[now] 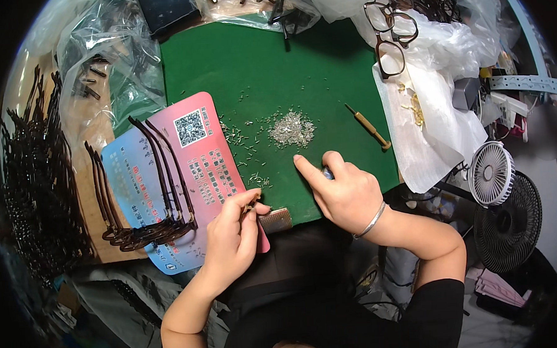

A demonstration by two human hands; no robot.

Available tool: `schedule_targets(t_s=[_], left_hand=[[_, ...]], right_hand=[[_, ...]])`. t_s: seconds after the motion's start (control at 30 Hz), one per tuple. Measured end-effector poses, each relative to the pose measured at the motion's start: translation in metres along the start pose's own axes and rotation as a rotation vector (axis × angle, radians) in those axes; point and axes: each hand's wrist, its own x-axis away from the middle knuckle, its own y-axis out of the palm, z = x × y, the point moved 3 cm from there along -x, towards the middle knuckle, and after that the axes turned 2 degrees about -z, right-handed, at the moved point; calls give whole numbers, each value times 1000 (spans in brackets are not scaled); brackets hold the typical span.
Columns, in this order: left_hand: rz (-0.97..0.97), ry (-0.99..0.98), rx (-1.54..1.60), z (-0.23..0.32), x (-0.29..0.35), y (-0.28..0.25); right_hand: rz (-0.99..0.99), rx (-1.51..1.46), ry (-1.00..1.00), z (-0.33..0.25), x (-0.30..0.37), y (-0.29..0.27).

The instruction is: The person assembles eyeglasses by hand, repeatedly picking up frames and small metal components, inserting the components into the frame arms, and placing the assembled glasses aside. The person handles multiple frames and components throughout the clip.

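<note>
At the near edge of the green mat [342, 70], my left hand [231, 233] is closed, thumb and fingers pinching a small brownish piece [250, 207] that I cannot make out. My right hand [350, 192] has its index finger stretched toward a pile of tiny silver screws [292, 129]. Its other fingers curl around a thing of which only a bluish, shiny end [327, 172] shows. Left of my left hand, several dark eyeglass frames with long temples [162, 233] lie on a pink and blue printed sheet [206, 171]. Loose screws [242, 144] are scattered beside the sheet.
A brass screwdriver [369, 127] lies at the mat's right. Glasses frames [390, 51] rest on white plastic at the far right. A big heap of dark temples [43, 186] fills the left side. A small white fan [491, 174] stands right; a metal-textured block [276, 220] sits at the near edge.
</note>
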Motion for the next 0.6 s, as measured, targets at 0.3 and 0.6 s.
schedule_targets(t_s=[0.3, 0.6], left_hand=[[72, 35, -12, -1, 2, 2], [194, 66, -158, -12, 5, 10]], right_hand=[[-184, -297, 29, -7, -3, -3], [-583, -926, 128, -33, -22, -8]])
